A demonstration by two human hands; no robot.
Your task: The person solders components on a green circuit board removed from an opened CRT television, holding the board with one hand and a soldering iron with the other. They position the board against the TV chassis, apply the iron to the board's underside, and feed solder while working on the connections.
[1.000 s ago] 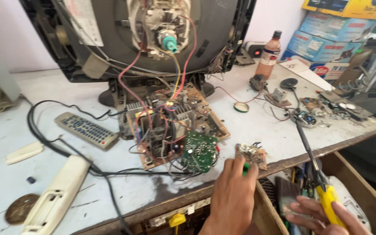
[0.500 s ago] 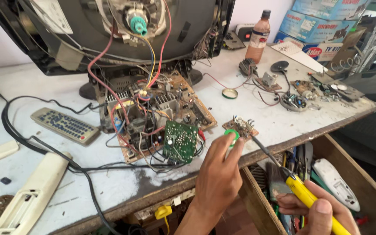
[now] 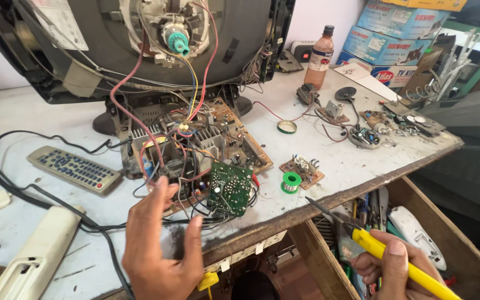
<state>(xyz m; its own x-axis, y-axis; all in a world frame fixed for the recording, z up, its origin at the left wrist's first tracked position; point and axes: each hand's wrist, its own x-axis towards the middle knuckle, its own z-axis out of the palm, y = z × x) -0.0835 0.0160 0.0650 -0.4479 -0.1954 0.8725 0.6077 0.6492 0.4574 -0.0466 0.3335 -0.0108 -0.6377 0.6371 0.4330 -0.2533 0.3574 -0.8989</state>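
At the far left of the grey surface (image 3: 23, 222) lies a cream plastic casing (image 3: 34, 255), and beyond it a grey remote control (image 3: 74, 169) with black cables looping past. The left hand (image 3: 159, 250) hovers over the front edge, fingers spread and loosely curled, holding nothing; its fingertips sit just short of the brown main circuit board (image 3: 195, 150) that lies under the opened back of a tube television (image 3: 140, 50). A small green circuit board (image 3: 230, 189) stands tilted at that board's near right corner, just up and right of the left hand, which is the nearer of the two. Further right sit a green solder spool (image 3: 291, 181) and a small brown board (image 3: 304, 169). The right hand (image 3: 393, 269) is closed around a yellow-handled screwdriver (image 3: 379, 250) above the open drawer (image 3: 473, 261), its long axis running up-left, tip aimed toward the green board.
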